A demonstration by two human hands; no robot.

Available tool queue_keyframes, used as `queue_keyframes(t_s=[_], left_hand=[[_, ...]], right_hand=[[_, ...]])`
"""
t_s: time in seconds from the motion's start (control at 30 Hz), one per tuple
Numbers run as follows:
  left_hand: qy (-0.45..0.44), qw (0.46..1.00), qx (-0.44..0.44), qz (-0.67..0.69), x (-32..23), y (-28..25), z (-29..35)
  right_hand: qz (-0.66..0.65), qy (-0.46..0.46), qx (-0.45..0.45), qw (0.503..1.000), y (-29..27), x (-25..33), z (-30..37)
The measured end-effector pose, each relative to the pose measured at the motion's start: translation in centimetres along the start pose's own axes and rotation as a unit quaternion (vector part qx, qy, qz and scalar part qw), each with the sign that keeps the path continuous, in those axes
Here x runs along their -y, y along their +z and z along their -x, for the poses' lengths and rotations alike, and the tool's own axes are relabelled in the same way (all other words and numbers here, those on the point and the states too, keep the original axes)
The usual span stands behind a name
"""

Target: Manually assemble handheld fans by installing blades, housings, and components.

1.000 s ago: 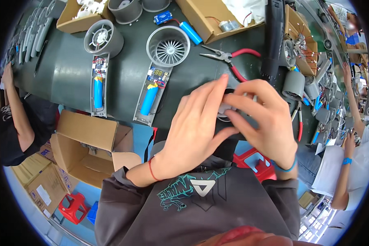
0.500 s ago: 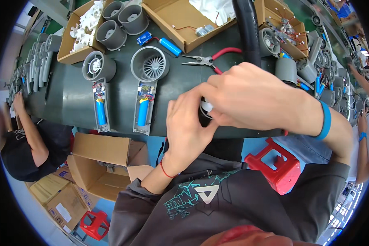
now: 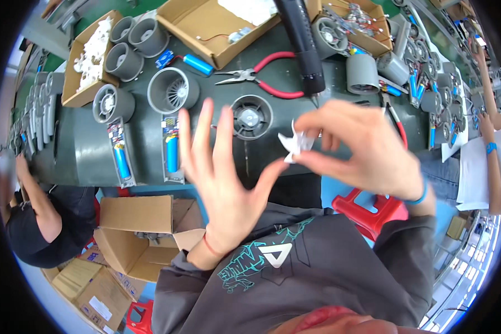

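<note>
My right hand (image 3: pixel 362 150) pinches a small white fan blade (image 3: pixel 296 143) between thumb and fingers, above the front of the dark table. My left hand (image 3: pixel 222 172) is open with its fingers spread; its thumb tip comes close to the blade, and I cannot tell if they touch. Just beyond, between the hands, a round grey fan housing (image 3: pixel 251 117) with a motor hub and spokes stands on the table. Red-handled pliers (image 3: pixel 256 76) lie beyond the housing, with their jaws pointing left.
Two grey fan bodies (image 3: pixel 114 104) with opened handles, circuit boards and blue batteries lie to the left. White blades fill a cardboard box (image 3: pixel 72 83) at the far left. A black electric screwdriver (image 3: pixel 303 50) hangs over the table. Grey housings (image 3: pixel 363 73) and another person's hands (image 3: pixel 487 119) are to the right.
My hands have parted, and the left one has opened. The white blade now shows in my right hand, and the grey housing on the table has come into sight. The view has shifted.
</note>
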State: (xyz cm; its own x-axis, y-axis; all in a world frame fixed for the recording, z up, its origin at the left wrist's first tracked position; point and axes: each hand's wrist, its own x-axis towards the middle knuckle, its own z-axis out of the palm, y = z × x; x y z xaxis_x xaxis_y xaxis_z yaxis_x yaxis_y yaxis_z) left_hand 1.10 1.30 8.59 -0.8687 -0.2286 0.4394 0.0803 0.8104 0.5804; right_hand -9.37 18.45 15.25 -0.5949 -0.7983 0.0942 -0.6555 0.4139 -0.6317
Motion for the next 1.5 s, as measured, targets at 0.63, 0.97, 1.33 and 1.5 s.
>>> queue_keyframes(t_s=[0.63, 0.97, 1.33, 1.5], left_hand=[[-0.355, 0.615, 0.268, 0.651, -0.1, -0.5, 0.9], [-0.324, 0.639, 0.258, 0.648, -0.8, -0.2, 0.5], [-0.272, 0.779, 0.247, 0.508, -1.1, 0.2, -0.1], [-0.177, 0.931, 0.226, 0.224, -2.0, 1.5, -0.4]], right_hand=[[0.187, 0.071, -0.071, 0.977, 3.0, -4.5, 5.6], [-0.125, 0.039, -0.239, 0.962, 1.1, -5.6, 7.5], [-0.153, 0.059, -0.113, 0.980, 3.5, -5.3, 6.8], [0.076, -0.007, -0.122, 0.990, 4.0, -6.0, 5.9]])
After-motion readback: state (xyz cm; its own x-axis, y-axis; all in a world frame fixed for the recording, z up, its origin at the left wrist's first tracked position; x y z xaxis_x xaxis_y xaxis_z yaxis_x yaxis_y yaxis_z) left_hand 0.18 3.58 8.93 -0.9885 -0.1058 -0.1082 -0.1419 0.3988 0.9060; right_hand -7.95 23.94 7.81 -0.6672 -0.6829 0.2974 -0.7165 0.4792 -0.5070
